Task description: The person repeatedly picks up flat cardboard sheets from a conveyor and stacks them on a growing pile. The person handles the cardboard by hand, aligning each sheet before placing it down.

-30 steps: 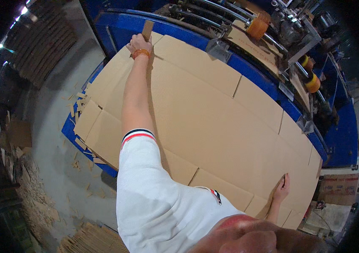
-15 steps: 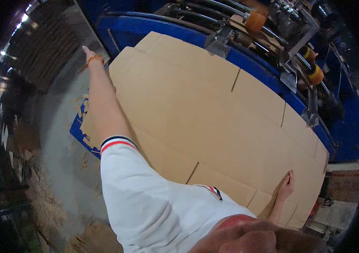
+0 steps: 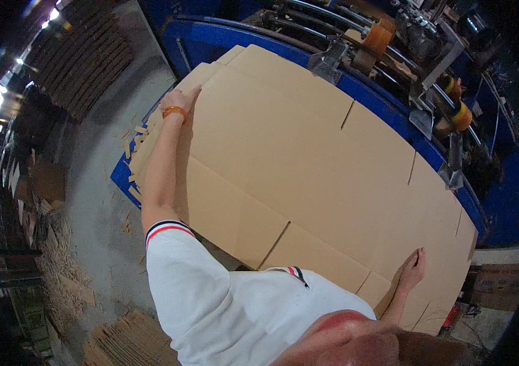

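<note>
Brown corrugated cardboard sheet (image 3: pixel 308 165), huge, slotted and creased, lying flat across the top of a stack, spanning from one hand to the other. Left hand (image 3: pixel 178 99) stretched far out on a straight arm, resting on the sheet's far left corner, fingers (image 3: pixel 193 91) extended and together, pointing away, palm down, nothing gripped, just pressing on the board. Orange wristband (image 3: pixel 174 111) right behind that hand. Right hand (image 3: pixel 412 270) down at the near right corner, fingers loosely spread and laid flat on the sheet by its near edge; thumb side hard to read, so hooked under the edge or not, cannot tell. Below the left hand, more brown sheets (image 3: pixel 143 152) of the same stack poking out in ragged steps, sitting on a blue platform (image 3: pixel 124 177). Beyond both hands, past the sheet's far edge, blue machine frame (image 3: pixel 393 116) running across, with steel rollers and orange wheels (image 3: pixel 379 38), another orange wheel (image 3: pixel 462 114) further toward the right-hand side. Left of the left arm, grey concrete floor (image 3: pixel 94 183) sprinkled with cardboard offcuts (image 3: pixel 58 262). Further out beyond the left hand, piles of flat cardboard (image 3: pixel 82 58) stacked on the floor. Near the right hand, just past the sheet's corner, a cardboard box (image 3: pixel 492 283) low on the floor. White short sleeve with red and dark trim (image 3: pixel 168 229) at the left upper arm.
</note>
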A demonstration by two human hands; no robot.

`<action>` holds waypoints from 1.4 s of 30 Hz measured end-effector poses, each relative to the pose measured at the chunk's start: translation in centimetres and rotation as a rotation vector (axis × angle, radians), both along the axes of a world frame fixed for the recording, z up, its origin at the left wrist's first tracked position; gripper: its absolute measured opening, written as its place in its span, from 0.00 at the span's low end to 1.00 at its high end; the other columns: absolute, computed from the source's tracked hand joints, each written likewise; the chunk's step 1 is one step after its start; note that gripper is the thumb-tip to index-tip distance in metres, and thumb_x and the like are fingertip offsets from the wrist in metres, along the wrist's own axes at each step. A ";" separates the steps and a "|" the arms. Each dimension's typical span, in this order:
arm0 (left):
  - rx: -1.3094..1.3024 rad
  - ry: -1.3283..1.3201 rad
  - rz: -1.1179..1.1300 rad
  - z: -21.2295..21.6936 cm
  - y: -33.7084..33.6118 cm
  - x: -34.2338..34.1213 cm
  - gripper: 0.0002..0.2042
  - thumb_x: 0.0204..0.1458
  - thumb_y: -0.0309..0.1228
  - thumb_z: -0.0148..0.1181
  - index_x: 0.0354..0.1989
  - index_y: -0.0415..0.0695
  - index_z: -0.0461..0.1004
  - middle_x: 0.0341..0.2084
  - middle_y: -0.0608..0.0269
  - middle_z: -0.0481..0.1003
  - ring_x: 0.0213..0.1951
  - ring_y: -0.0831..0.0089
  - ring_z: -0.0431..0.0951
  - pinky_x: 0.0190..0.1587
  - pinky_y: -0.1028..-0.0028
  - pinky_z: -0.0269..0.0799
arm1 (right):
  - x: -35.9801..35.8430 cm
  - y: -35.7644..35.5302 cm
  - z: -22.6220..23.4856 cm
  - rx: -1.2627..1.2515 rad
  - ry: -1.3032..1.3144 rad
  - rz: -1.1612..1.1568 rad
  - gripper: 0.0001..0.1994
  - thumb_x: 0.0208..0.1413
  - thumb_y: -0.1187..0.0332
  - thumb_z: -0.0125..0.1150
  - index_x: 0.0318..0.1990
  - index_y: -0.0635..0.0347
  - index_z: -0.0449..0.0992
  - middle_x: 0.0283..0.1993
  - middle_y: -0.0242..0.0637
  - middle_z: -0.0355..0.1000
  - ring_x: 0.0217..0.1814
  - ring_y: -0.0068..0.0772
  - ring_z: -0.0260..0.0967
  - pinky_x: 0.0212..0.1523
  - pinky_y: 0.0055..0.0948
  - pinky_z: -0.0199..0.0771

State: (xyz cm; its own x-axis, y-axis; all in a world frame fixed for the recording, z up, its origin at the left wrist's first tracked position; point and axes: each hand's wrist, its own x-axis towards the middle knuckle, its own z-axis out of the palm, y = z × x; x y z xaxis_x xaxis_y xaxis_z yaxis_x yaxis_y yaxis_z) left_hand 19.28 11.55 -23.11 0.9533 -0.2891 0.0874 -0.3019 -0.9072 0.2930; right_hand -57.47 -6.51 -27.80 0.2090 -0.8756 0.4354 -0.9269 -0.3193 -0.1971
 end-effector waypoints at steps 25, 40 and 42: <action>-1.088 -0.035 0.221 -7.1 14.8 -22.6 0.37 0.47 0.34 0.63 0.62 0.29 0.52 0.61 0.35 0.52 0.61 0.46 0.57 0.60 0.59 0.56 | -29.1 11.6 -5.9 0.222 -0.564 -0.716 0.26 0.60 0.54 0.45 0.61 0.61 0.64 0.64 0.46 0.60 0.67 0.45 0.54 0.65 0.44 0.49; -2.032 0.593 0.162 -1.3 20.4 -19.1 0.22 0.58 0.36 0.52 0.58 0.38 0.62 0.54 0.54 0.69 0.50 0.59 0.71 0.51 0.64 0.69 | -20.6 10.6 -4.7 -0.215 -1.133 -0.695 0.22 0.54 0.65 0.57 0.53 0.69 0.68 0.50 0.45 0.70 0.53 0.39 0.66 0.57 0.32 0.62; -2.066 0.851 0.066 -2.2 20.5 -19.6 0.25 0.55 0.29 0.55 0.61 0.39 0.58 0.56 0.57 0.66 0.52 0.64 0.69 0.54 0.66 0.67 | -23.9 11.4 -6.1 -0.286 -1.464 -0.519 0.20 0.54 0.64 0.58 0.51 0.67 0.69 0.48 0.44 0.71 0.52 0.39 0.67 0.54 0.34 0.65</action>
State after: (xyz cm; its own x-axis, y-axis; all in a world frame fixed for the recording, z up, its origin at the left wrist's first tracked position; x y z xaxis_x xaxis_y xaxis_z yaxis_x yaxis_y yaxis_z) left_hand -0.30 32.06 -25.36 0.9222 -0.3443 -0.1763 0.3811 0.7303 0.5670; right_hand -81.39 4.85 -33.90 -0.8084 -0.5717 0.1397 -0.0112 -0.2224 -0.9749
